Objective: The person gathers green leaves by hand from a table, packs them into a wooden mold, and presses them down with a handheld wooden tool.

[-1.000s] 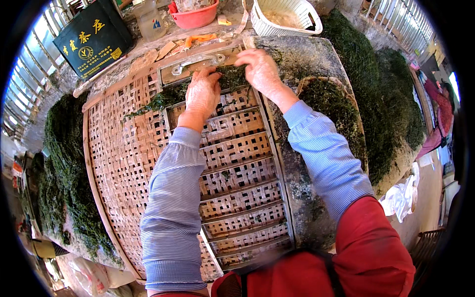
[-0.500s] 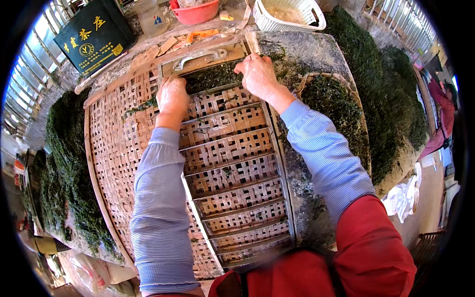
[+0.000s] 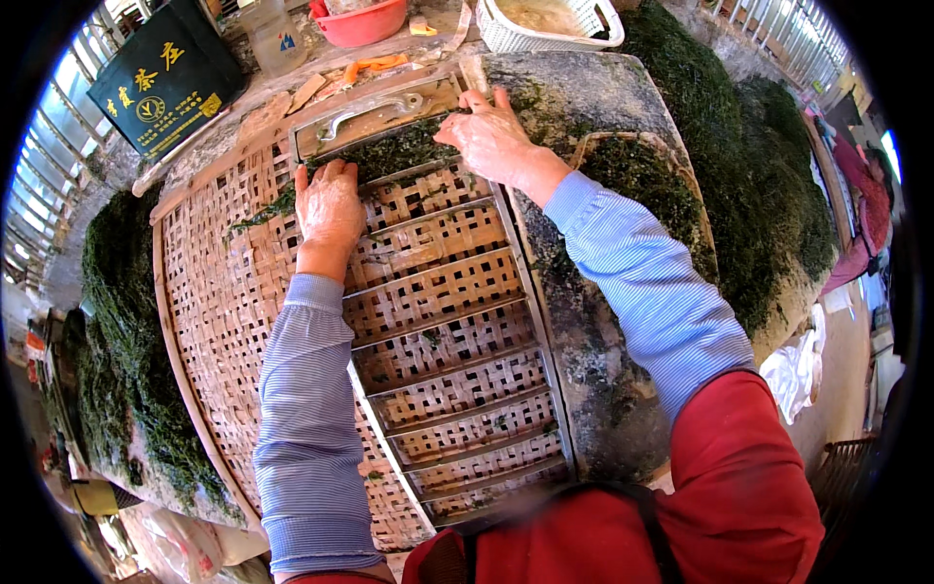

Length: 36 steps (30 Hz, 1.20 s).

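Observation:
A long divided frame (image 3: 530,292) with thin cross slats lies on a woven bamboo tray (image 3: 229,282). Dark green, stringy plant material (image 3: 399,149), like seaweed or moss, fills its far compartment, beside a metal handle (image 3: 375,115). My left hand (image 3: 331,209) rests at that compartment's left end, fingers slightly apart and their tips partly hidden. At the right end, my right hand (image 3: 496,141) has its fingers bent and spread, one pointing at the green strands. Neither hand visibly grips anything. The nearer compartments show bare weave with a few green scraps.
Heaps of dark green strands lie at the left (image 3: 141,360) and right (image 3: 739,195). Along the far side stand a dark green box (image 3: 165,78), a clear jug (image 3: 274,39), a red basin (image 3: 360,24) and a white basket (image 3: 550,27). Another person in dark red (image 3: 861,209) is at the far right.
My left hand's fingers have loosened and lifted from the frame's edge. My right hand's fingers have spread more. The whole scene has shifted slightly left in view.

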Each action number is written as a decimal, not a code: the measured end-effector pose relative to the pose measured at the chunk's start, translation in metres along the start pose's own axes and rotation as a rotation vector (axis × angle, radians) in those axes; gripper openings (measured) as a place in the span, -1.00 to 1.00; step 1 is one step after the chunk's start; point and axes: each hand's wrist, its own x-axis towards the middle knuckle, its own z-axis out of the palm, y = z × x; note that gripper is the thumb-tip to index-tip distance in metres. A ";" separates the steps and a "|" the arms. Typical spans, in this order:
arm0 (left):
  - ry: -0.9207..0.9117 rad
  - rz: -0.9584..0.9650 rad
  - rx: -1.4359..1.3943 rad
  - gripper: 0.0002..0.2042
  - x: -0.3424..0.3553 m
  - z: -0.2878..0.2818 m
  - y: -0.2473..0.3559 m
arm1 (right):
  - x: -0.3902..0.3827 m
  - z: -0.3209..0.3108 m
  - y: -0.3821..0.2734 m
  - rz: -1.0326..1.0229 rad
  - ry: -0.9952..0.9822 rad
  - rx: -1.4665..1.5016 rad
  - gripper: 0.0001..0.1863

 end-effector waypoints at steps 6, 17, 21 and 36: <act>0.016 0.026 -0.145 -0.63 0.017 -0.044 0.041 | -0.003 -0.030 0.051 0.153 0.014 0.082 -0.61; -0.115 0.164 -0.251 -0.41 0.026 0.002 0.097 | -0.012 -0.003 0.059 0.293 0.185 0.009 -0.50; -0.130 0.147 -0.224 -0.41 0.027 0.001 0.102 | 0.003 -0.016 0.024 0.225 0.036 0.042 -0.50; -0.262 0.076 -0.255 -0.43 0.030 -0.014 0.114 | 0.044 -0.011 0.008 -0.047 0.144 -0.065 -0.92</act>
